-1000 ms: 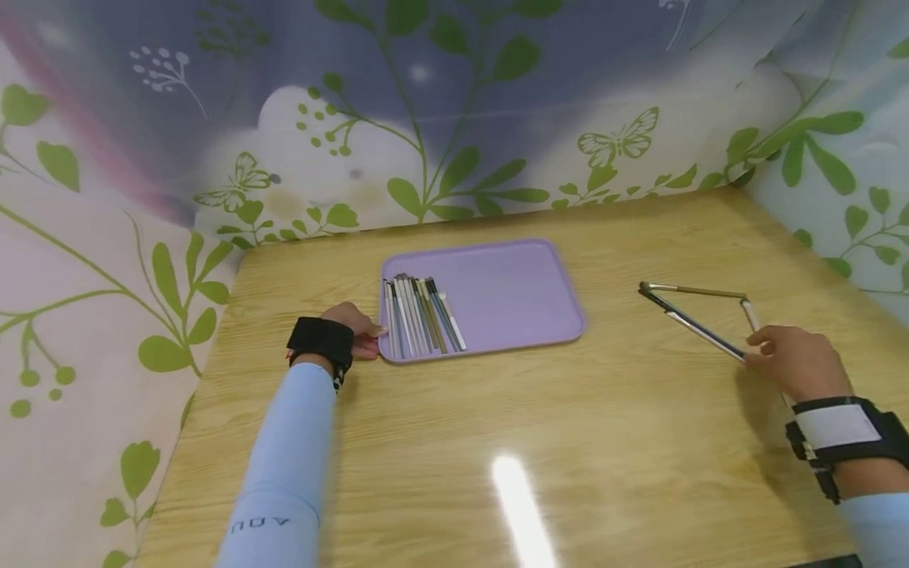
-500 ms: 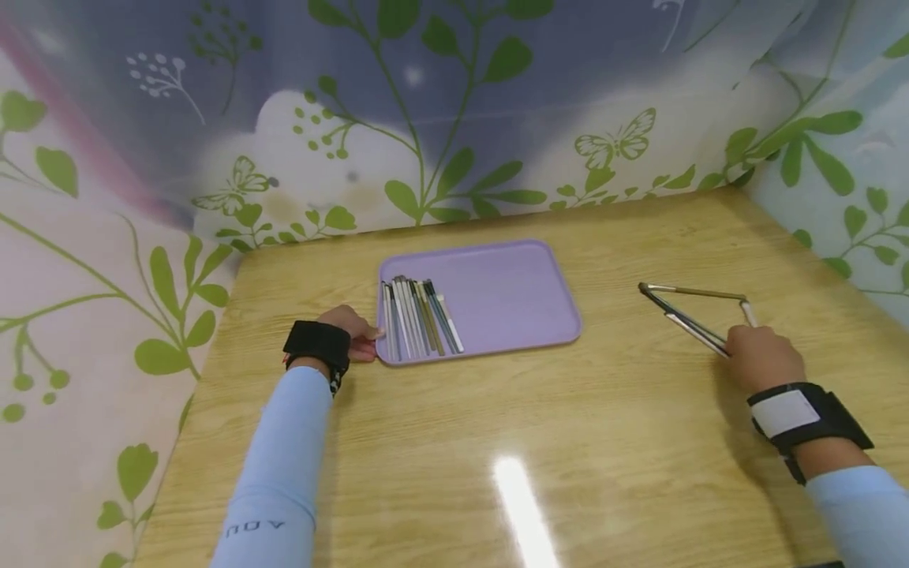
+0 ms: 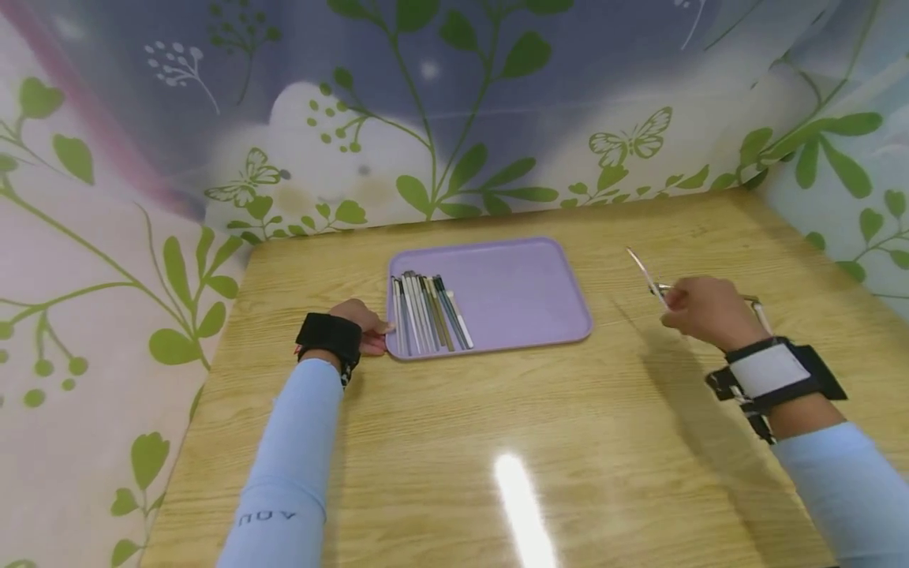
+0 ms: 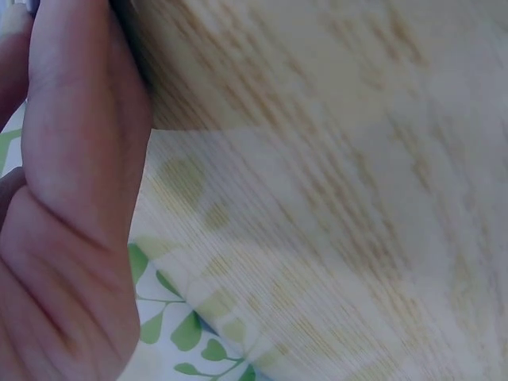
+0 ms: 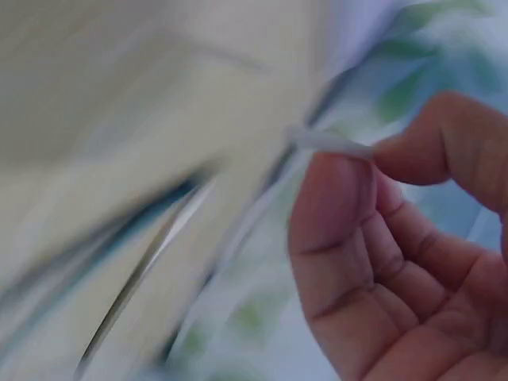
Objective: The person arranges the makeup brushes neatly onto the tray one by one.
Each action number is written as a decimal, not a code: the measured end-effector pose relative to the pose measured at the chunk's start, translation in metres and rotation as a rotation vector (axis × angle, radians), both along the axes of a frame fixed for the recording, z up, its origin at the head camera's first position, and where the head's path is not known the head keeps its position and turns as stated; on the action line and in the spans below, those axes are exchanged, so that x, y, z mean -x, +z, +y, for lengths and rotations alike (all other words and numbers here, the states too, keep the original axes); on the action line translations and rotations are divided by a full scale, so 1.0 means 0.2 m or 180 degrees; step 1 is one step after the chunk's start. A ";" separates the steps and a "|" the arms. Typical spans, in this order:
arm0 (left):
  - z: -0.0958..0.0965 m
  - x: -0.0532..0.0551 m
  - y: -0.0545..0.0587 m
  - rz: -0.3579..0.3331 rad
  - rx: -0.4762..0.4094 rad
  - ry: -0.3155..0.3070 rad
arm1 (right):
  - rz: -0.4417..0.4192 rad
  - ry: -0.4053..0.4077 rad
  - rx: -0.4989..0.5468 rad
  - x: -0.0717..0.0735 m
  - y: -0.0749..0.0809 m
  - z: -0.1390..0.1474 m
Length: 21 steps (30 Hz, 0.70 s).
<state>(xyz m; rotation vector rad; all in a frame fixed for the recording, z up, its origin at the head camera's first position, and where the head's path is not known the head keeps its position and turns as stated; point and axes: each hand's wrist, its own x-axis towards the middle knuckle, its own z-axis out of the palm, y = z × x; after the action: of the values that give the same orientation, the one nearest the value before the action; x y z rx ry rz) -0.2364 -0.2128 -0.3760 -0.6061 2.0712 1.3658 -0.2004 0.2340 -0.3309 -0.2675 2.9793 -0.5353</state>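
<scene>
My right hand (image 3: 713, 312) pinches a thin white brush (image 3: 645, 272) between thumb and forefinger, raised above the table at the right. In the right wrist view only a short blurred piece of this brush (image 5: 329, 142) shows past the fingertips. Beneath that hand lie a few more slim brushes, one with a pale end (image 3: 761, 317); the hand partly covers them. My left hand (image 3: 360, 322) grips the left rim of a purple tray (image 3: 511, 284), thumb on top. Several slim brushes (image 3: 429, 312), white, dark and golden brown, lie side by side in the tray's left part.
A wood-grain table (image 3: 454, 418) carries everything. Patterned cloth (image 3: 398, 118) with leaves and butterflies rises behind the table and on both sides. A bright light reflection (image 3: 524, 509) shows near the front.
My right hand has moved left and away from me, lifting a white brush off the group on the table. The left hand keeps its grip on the tray.
</scene>
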 end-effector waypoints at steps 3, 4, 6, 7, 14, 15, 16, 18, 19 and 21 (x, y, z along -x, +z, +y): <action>-0.01 0.00 -0.01 0.0004 0.0019 0.0047 | -0.0154 0.0075 0.0521 0.11 0.03 -0.30; -0.01 0.00 -0.02 0.0008 0.0027 0.0060 | -0.0266 0.0067 0.0701 0.14 0.01 -0.41; -0.01 0.00 -0.03 0.0017 0.0057 0.0074 | -0.0484 0.0083 0.0903 0.21 -0.03 -0.62; 0.00 0.00 -0.03 0.0026 0.0087 0.0077 | -0.0561 0.0103 0.0898 0.23 -0.06 -0.72; 0.07 -0.02 -0.03 0.0056 0.0144 0.0087 | -0.0526 0.0125 0.0142 0.25 -0.25 -1.09; 0.07 -0.02 -0.03 0.0049 0.0141 0.0090 | -0.0505 0.0109 0.0067 0.24 -0.25 -1.11; 0.07 -0.01 -0.03 0.0051 0.0141 0.0086 | -0.0502 0.0106 0.0021 0.24 -0.25 -1.13; 0.06 -0.01 -0.03 0.0050 0.0141 0.0118 | -0.0445 0.0145 0.0030 0.24 -0.25 -1.14; 0.05 0.00 -0.04 0.0054 0.0142 0.0136 | -0.0384 0.0186 0.0067 0.24 -0.24 -1.15; 0.01 0.01 -0.05 0.0059 0.0144 0.0175 | -0.0337 0.0251 0.0227 0.24 -0.23 -1.15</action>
<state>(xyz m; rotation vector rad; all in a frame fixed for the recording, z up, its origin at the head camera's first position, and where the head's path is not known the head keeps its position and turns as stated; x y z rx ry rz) -0.2386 -0.2107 -0.3852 -0.6767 2.1196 1.3631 -0.2490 0.0035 -0.3778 -0.3497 2.8382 -0.6269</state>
